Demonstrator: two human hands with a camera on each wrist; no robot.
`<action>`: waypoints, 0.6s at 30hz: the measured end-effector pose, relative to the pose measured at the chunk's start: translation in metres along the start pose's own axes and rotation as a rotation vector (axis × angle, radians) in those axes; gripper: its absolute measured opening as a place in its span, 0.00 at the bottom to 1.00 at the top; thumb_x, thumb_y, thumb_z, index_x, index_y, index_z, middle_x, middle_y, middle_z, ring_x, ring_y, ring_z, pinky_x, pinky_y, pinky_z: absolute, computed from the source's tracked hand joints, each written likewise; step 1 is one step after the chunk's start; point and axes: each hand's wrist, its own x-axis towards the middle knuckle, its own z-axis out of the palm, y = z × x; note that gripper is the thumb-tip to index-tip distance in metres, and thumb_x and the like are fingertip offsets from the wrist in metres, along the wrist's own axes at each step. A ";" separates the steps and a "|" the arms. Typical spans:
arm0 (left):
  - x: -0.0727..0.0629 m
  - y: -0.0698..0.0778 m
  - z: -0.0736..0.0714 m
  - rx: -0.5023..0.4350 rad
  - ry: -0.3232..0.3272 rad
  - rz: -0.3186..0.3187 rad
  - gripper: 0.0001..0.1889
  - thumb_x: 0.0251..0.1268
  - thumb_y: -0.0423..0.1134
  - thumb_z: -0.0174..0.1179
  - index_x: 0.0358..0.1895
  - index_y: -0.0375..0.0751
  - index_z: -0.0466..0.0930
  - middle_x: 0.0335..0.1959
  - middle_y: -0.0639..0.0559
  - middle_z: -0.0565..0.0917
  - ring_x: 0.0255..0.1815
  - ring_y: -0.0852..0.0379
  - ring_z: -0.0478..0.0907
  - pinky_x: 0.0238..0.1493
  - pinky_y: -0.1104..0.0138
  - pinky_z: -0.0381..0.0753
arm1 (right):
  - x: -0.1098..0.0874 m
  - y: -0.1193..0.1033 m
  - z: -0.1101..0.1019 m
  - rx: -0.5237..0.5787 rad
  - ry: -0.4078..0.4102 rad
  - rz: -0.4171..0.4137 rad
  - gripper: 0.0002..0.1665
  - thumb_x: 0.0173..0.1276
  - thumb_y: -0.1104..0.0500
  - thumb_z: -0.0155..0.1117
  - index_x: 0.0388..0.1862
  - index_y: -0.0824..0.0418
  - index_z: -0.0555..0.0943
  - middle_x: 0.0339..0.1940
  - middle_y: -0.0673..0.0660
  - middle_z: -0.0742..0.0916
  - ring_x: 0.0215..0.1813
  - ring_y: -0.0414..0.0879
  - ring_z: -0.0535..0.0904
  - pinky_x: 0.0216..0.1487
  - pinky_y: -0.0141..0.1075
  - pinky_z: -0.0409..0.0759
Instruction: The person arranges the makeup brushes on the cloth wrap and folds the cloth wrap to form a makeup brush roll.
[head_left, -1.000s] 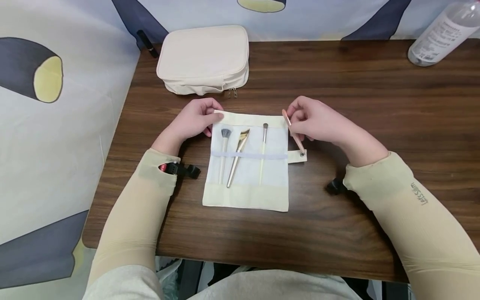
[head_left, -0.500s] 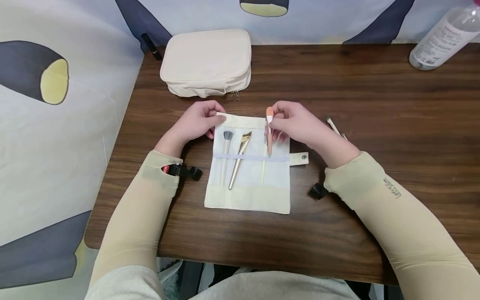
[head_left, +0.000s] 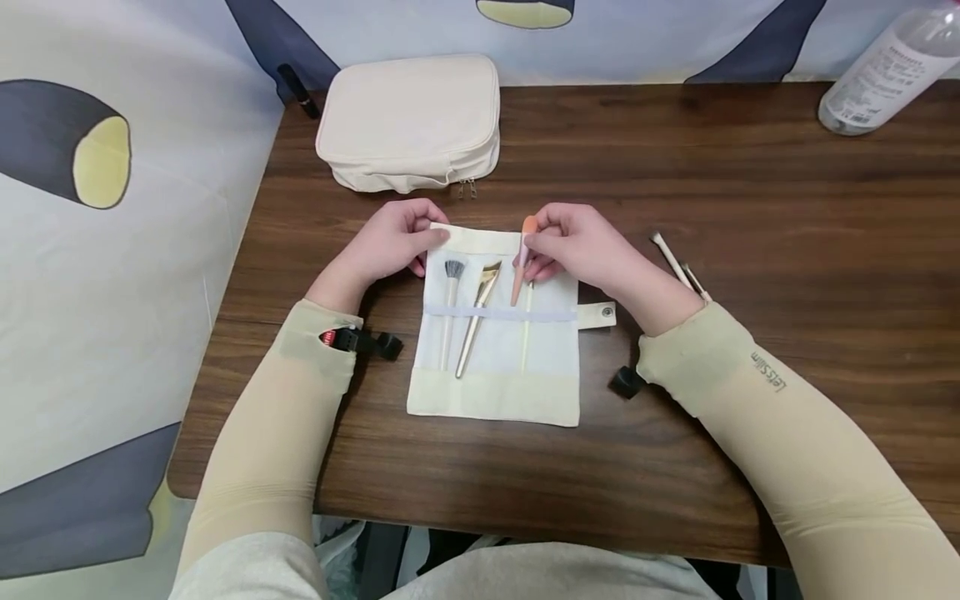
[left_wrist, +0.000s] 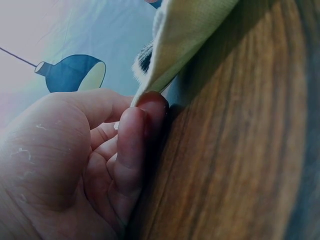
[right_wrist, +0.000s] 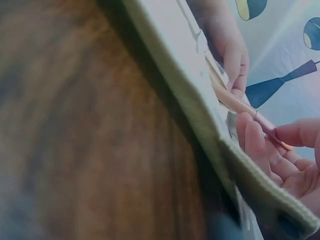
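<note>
A cream fabric brush roll [head_left: 495, 396] lies unrolled on the table, an elastic band [head_left: 551, 316] crossing its middle. Under the band sit a fluffy grey-tipped brush [head_left: 450, 292], a gold angled brush [head_left: 478, 312] and a slim brush [head_left: 526, 333], partly covered by my right hand. My left hand [head_left: 397, 237] pinches the roll's upper left corner between thumb and fingers. With thumb and fingertips my right hand [head_left: 581, 246] holds a pink makeup brush [head_left: 521, 271], orange tip upward, over the roll between the gold and slim brushes. In the right wrist view the pink brush [right_wrist: 242, 106] slants across the roll.
Behind the roll stands a cream zippered case [head_left: 412, 117], with a black tube [head_left: 297, 90] beside it. Two loose brushes [head_left: 672, 260] lie by my right forearm, partly hidden. A clear labelled bottle [head_left: 881, 79] stands back right. The roll's snap strap [head_left: 597, 315] extends right.
My right hand has carried the pink brush left, from the roll's right edge to above the band, uncovering the loose brushes. My left hand keeps its hold on the corner.
</note>
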 end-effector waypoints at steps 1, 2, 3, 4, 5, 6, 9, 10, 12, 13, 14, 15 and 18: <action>0.000 0.000 0.000 0.001 0.006 0.002 0.07 0.75 0.36 0.60 0.46 0.36 0.80 0.26 0.50 0.84 0.18 0.55 0.79 0.21 0.64 0.85 | 0.000 0.001 0.001 -0.002 -0.003 -0.004 0.08 0.79 0.64 0.59 0.51 0.69 0.78 0.38 0.64 0.90 0.34 0.46 0.89 0.38 0.37 0.91; 0.000 -0.001 -0.001 0.000 0.009 0.003 0.06 0.75 0.36 0.60 0.46 0.36 0.80 0.26 0.50 0.84 0.18 0.55 0.78 0.20 0.64 0.84 | 0.001 0.001 0.001 -0.006 -0.008 -0.006 0.08 0.79 0.64 0.59 0.50 0.69 0.78 0.37 0.63 0.90 0.34 0.47 0.89 0.38 0.37 0.91; 0.001 -0.001 -0.001 -0.001 0.009 0.001 0.06 0.75 0.36 0.60 0.46 0.36 0.80 0.26 0.50 0.84 0.18 0.55 0.78 0.20 0.64 0.84 | 0.001 0.002 0.001 -0.014 -0.012 -0.005 0.08 0.79 0.64 0.59 0.50 0.69 0.78 0.37 0.63 0.90 0.33 0.47 0.89 0.38 0.37 0.91; 0.001 -0.001 -0.001 -0.001 0.006 -0.002 0.07 0.75 0.37 0.60 0.46 0.36 0.80 0.26 0.50 0.84 0.18 0.55 0.79 0.21 0.64 0.85 | 0.001 0.003 0.002 -0.030 -0.019 -0.004 0.08 0.79 0.64 0.60 0.50 0.69 0.79 0.35 0.63 0.90 0.32 0.47 0.88 0.37 0.37 0.90; 0.001 -0.002 0.000 -0.002 0.000 -0.006 0.07 0.75 0.37 0.60 0.47 0.36 0.80 0.26 0.50 0.84 0.18 0.55 0.79 0.21 0.64 0.85 | 0.001 0.003 0.002 -0.047 -0.027 0.002 0.08 0.78 0.63 0.60 0.49 0.68 0.79 0.34 0.62 0.90 0.31 0.47 0.87 0.36 0.37 0.90; 0.001 -0.002 0.000 -0.003 -0.006 -0.010 0.07 0.75 0.37 0.60 0.47 0.36 0.80 0.26 0.50 0.84 0.18 0.55 0.79 0.21 0.64 0.85 | 0.000 0.004 0.002 -0.063 -0.034 0.007 0.08 0.78 0.63 0.60 0.49 0.68 0.79 0.33 0.62 0.90 0.30 0.47 0.87 0.35 0.36 0.89; 0.001 -0.001 0.000 -0.001 -0.008 -0.009 0.07 0.75 0.37 0.60 0.47 0.37 0.80 0.26 0.50 0.84 0.18 0.55 0.79 0.21 0.64 0.85 | 0.000 0.004 0.003 -0.100 -0.049 0.009 0.08 0.78 0.62 0.61 0.50 0.66 0.78 0.31 0.61 0.89 0.27 0.48 0.85 0.32 0.36 0.87; 0.001 -0.001 -0.001 0.001 -0.002 -0.007 0.07 0.75 0.37 0.60 0.47 0.37 0.80 0.26 0.50 0.84 0.18 0.55 0.79 0.21 0.64 0.85 | 0.000 0.004 0.003 -0.106 -0.053 0.006 0.08 0.78 0.62 0.61 0.50 0.65 0.77 0.31 0.61 0.89 0.26 0.48 0.84 0.31 0.36 0.86; 0.001 0.000 -0.002 0.004 0.007 0.001 0.07 0.75 0.37 0.60 0.47 0.37 0.80 0.27 0.50 0.84 0.18 0.55 0.79 0.21 0.63 0.85 | 0.000 0.002 0.003 -0.108 -0.058 -0.002 0.08 0.78 0.62 0.60 0.50 0.65 0.77 0.32 0.62 0.90 0.25 0.48 0.84 0.30 0.36 0.86; 0.001 0.000 -0.002 0.006 0.011 0.002 0.07 0.75 0.37 0.60 0.47 0.37 0.80 0.27 0.49 0.84 0.18 0.55 0.79 0.21 0.64 0.85 | 0.000 0.002 0.003 -0.109 -0.058 -0.003 0.07 0.78 0.63 0.60 0.49 0.65 0.77 0.32 0.61 0.90 0.25 0.48 0.84 0.30 0.36 0.86; 0.001 0.000 -0.002 0.007 0.012 0.003 0.07 0.75 0.37 0.60 0.47 0.37 0.80 0.26 0.50 0.84 0.18 0.55 0.79 0.21 0.64 0.85 | 0.000 0.002 0.003 -0.112 -0.063 -0.004 0.07 0.78 0.62 0.60 0.48 0.66 0.78 0.33 0.61 0.90 0.25 0.48 0.84 0.30 0.36 0.86; 0.001 0.000 -0.002 0.005 0.012 0.002 0.07 0.75 0.37 0.60 0.47 0.37 0.80 0.26 0.50 0.84 0.18 0.55 0.79 0.21 0.64 0.85 | 0.000 0.002 0.004 -0.116 -0.066 -0.005 0.07 0.78 0.62 0.59 0.48 0.66 0.79 0.33 0.61 0.90 0.25 0.47 0.84 0.30 0.36 0.86; 0.001 0.000 -0.001 0.000 0.001 -0.005 0.07 0.75 0.37 0.60 0.47 0.36 0.80 0.26 0.50 0.84 0.18 0.56 0.79 0.21 0.64 0.85 | -0.001 0.003 0.005 -0.154 -0.074 0.005 0.08 0.78 0.60 0.59 0.46 0.65 0.82 0.32 0.59 0.90 0.25 0.46 0.82 0.29 0.35 0.85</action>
